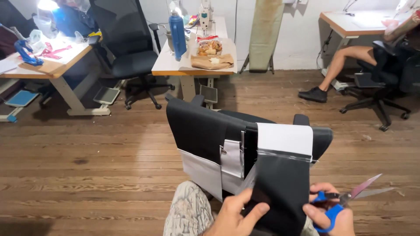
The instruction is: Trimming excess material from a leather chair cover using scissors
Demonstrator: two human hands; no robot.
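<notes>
A single piece of black fabric (280,192) with a white band along its top is held up over the lap, and it is gripped at its left edge by the left hand (234,216), whose thumb and fingers are closed on the cloth. One pair of blue-handled scissors (345,201) is held in the right hand (330,216), which is closed through the handles; the two blades are parted and point up and to the right, just beside the fabric's right edge but not touching it. Behind the black piece a second panel (205,140), black above and white below, is draped over a dark chair back (321,137), and a small white patch is seen where the two pieces overlap.

Three desks are counted in the room. On the middle desk (168,65) one blue bottle (178,35) is stood upright, with one brown paper bag (212,61) and one packet of food (209,46) beside it. The left desk (57,67) is covered with blue and pink items that cannot be told apart clearly. The right desk (350,26) stands well apart, and beside it the bare leg (345,65) of another person is seen, seated in a black office chair (380,83). A second black office chair (127,48) is placed between the left and middle desks. One folded ironing board (264,35) is leaned upright against the wall. The floor (87,166) is made of wooden planks.
</notes>
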